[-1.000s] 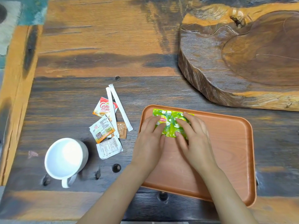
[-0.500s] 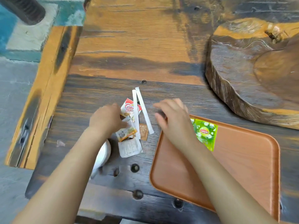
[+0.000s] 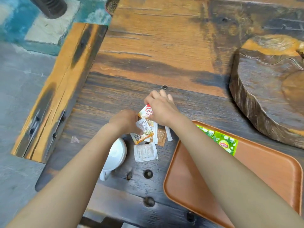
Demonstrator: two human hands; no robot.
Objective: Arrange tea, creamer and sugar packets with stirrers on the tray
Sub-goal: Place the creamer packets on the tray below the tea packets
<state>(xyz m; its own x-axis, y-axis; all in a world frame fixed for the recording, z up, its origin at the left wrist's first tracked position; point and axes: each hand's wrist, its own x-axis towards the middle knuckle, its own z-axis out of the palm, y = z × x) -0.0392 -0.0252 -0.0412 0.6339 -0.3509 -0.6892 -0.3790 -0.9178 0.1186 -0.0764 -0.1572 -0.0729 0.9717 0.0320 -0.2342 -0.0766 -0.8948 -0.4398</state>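
Tea packets (image 3: 225, 143) already lie on the tray (image 3: 271, 170) at lower right. Both hands work the pile at frame centre: right hand (image 3: 162, 111) pinches a creamer packet (image 3: 146, 111), left hand (image 3: 125, 120) pinches another packet (image 3: 144, 127) (stirrers mostly hidden). Next, I judge: carry them rightward onto the tray.

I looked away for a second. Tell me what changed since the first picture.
Both hands left the green tea packets on the orange-brown tray and moved left to the pile. The right hand now has its grip on the red-and-orange creamer packet; the left hand touches the packets beside it. The white mug stayed put.
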